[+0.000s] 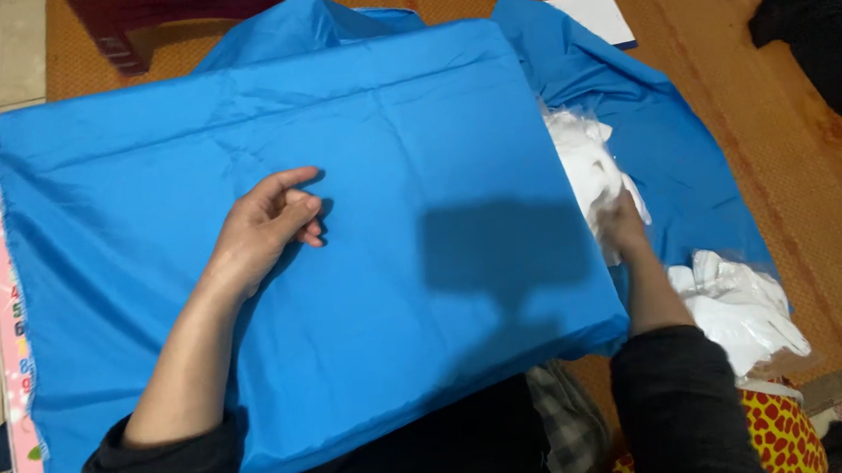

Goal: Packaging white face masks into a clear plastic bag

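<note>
A large blue fabric cover (387,133) is stretched over a flat cushion-like pad that lies across my lap. My left hand (268,221) rests on top of the blue cover near its middle, fingers loosely curled, holding nothing. My right hand (620,218) is at the pad's right edge, closed on a clump of white stuffing (585,161) that sits where the cover opens. Loose blue fabric (666,147) trails off to the right on the floor.
More white stuffing (742,306) is piled on the floor at the right. A woven orange mat (792,179) covers the floor. A white sheet (601,11) lies at the back, dark clothing (818,24) at the top right, and a red-and-yellow patterned cloth (782,434) at the bottom right.
</note>
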